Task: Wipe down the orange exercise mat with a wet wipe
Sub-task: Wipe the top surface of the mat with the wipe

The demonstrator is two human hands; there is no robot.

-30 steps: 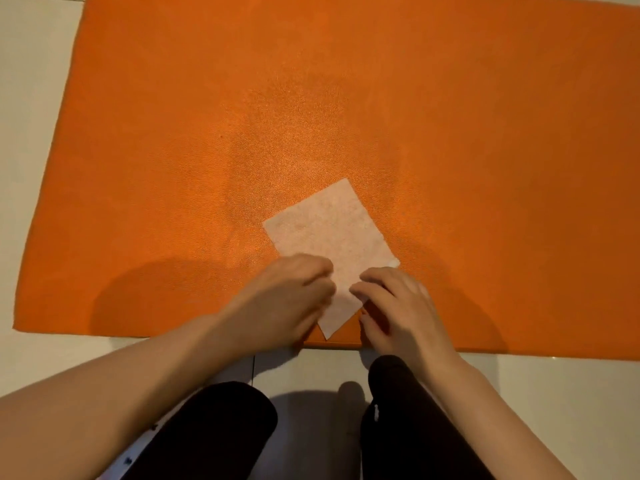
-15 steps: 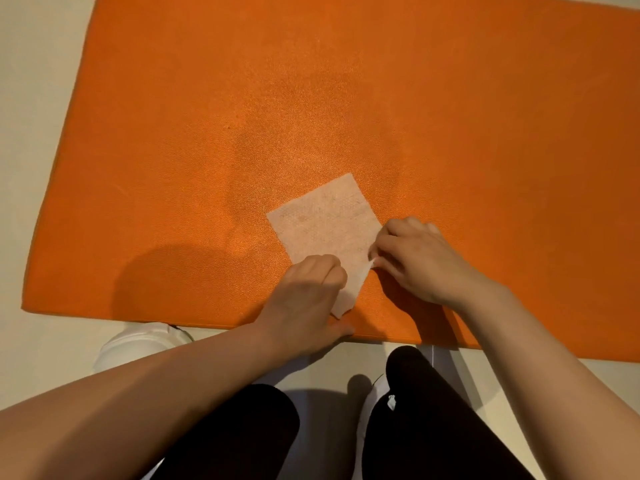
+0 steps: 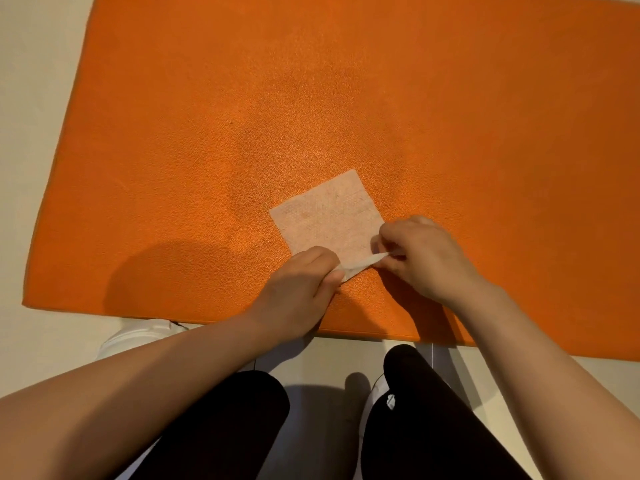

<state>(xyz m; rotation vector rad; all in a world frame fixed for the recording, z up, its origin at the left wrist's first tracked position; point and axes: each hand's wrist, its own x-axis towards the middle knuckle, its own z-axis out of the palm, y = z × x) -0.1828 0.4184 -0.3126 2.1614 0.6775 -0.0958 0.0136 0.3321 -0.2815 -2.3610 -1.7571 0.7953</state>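
The orange exercise mat [image 3: 311, 98] fills most of the view and lies flat on a pale floor. A whitish wet wipe [image 3: 327, 216] with faint dirt marks lies spread on the mat near its front edge. My left hand [image 3: 298, 292] pinches the wipe's near corner, and my right hand [image 3: 422, 254] pinches its near right edge. Between the two hands the near edge of the wipe is lifted off the mat and folding over. A darker damp patch shows on the mat around the wipe.
Pale floor [image 3: 41, 98] borders the mat on the left and at the front. My knees in black trousers [image 3: 433, 427] and white shoes [image 3: 138, 336] are just in front of the mat's near edge.
My right hand has shifted from the wipe's near corner to its right edge. The wipe's near edge has come up off the mat between both hands. The view moved slightly.
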